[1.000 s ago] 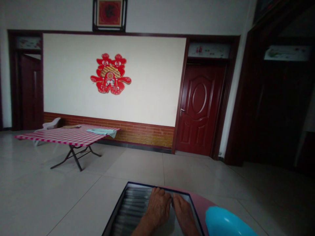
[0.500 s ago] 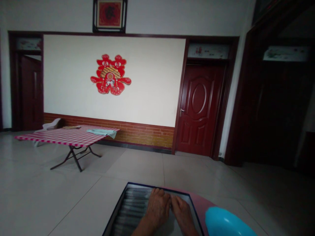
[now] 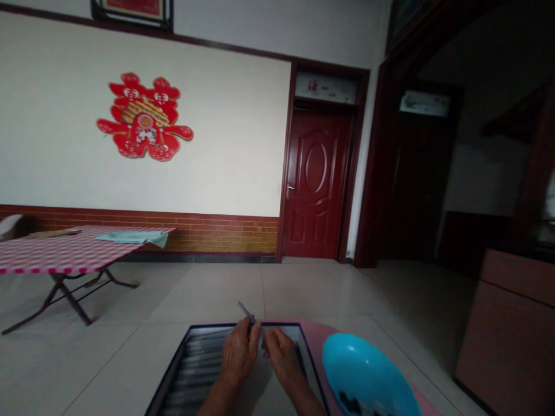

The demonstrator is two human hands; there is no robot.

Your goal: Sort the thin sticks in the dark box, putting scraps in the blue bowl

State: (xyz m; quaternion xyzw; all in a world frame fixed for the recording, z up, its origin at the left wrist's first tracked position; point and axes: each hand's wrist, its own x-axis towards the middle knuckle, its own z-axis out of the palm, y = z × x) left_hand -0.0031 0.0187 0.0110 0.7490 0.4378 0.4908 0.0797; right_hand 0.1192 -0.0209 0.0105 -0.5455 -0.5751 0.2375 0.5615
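Head view shows the left hand (image 3: pixel 238 352) holding a thin grey rod (image 3: pixel 248 312) in a narrow pinch, the rod tilted upward over the far edge of a dark-framed tray (image 3: pixel 168 370). Rows of slim pieces (image 3: pixel 195 364) lie in this tray. The right hand (image 3: pixel 281 358) is just beside, with bent fingers; the view is dim, so I cannot tell if it holds something. A blue basin (image 3: pixel 364 370) stands on a pink surface (image 3: pixel 316 335) to the right. The step in hand seems to be taking one piece from the rows, and the next move calls for a steady pinch on the thin rod.
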